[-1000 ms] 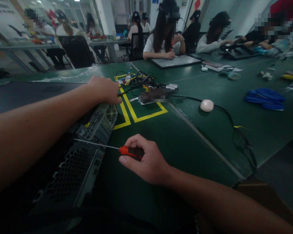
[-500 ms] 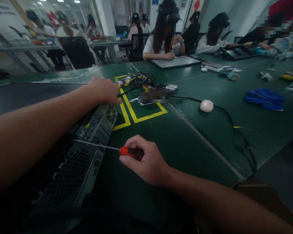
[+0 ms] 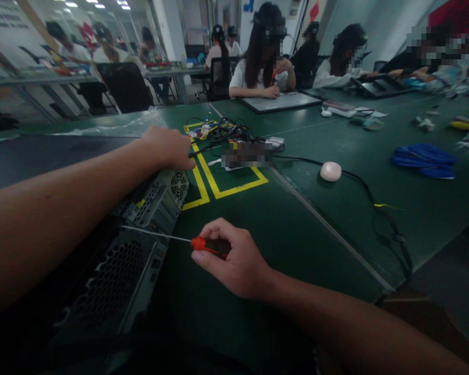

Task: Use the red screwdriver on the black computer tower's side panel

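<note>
A screwdriver point(image 3: 214, 246) with an orange and black handle is in my right hand point(image 3: 240, 260), its fingers closed around the handle. Its long metal shaft points left, and the tip reaches the rear of a computer case point(image 3: 113, 276) by the perforated panels. The tip's exact contact is in shadow. My left hand point(image 3: 168, 148) rests at the upper far edge of the case, fingers curled down over it and fingertips mostly hidden. My left forearm crosses over the top of the case. A round fan grille point(image 3: 179, 182) shows just below that hand.
A tangle of cables point(image 3: 226, 130) lies beyond my left hand, near yellow tape marks point(image 3: 240, 187). A white rounded object point(image 3: 330, 171), a black cable point(image 3: 363, 187) and a folded blue item point(image 3: 424, 159) are to the right. Across the table, a person works over a flat panel point(image 3: 283, 100).
Almost nothing differs. The view has shifted very slightly; both hands and the screwdriver keep their places against the case.
</note>
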